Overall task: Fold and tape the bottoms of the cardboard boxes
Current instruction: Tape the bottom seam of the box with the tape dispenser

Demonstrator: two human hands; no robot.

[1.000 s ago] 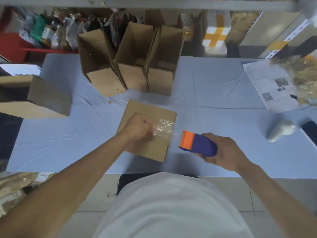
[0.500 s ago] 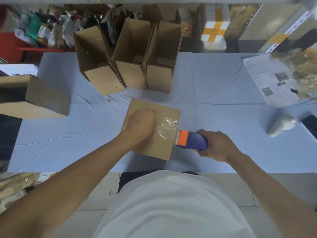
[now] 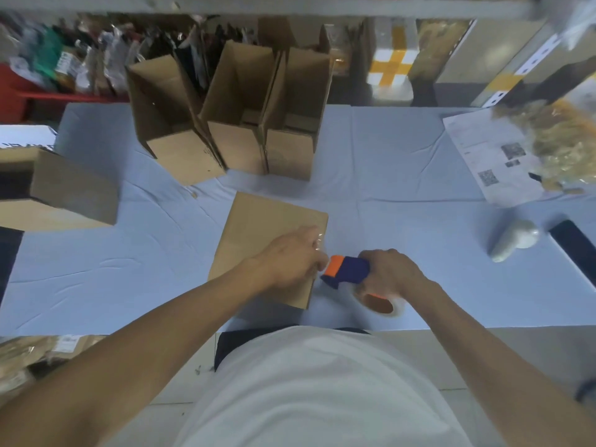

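Cardboard box (image 3: pixel 258 227) lies near the front edge of the table (image 3: pixel 403 175), its folded bottom face turned up, on the pale blue cloth that covers the tabletop. In the head view, the left hand (image 3: pixel 290 259) rests on the right part of that face, fingers spread fairly flat and pressing down by the right edge, where a strip of clear tape (image 3: pixel 320 237) glints just beyond the fingertips. The right hand (image 3: pixel 387 272) is curled round the purple and orange tape dispenser (image 3: pixel 346 269), which sits just beside the box's right edge with its orange end toward the left hand; the roll of tape (image 3: pixel 380 304) hangs below the right hand, tilted toward the camera. Whether the dispenser's blade touches the box cannot be told through the blur. Behind, three open boxes (image 3: pixel 238 124) stand in a row at the middle of the table, touching one another, their flaps up. Another box (image 3: pixel 61 191) lies on its side at the left edge. At the right are a printed sheet (image 3: pixel 483 156) with square codes, a crinkled clear bag (image 3: pixel 567 143) partly over it, a white handheld device (image 3: pixel 514 240) and, just beside that, a dark flat object (image 3: pixel 574 240) at the edge.
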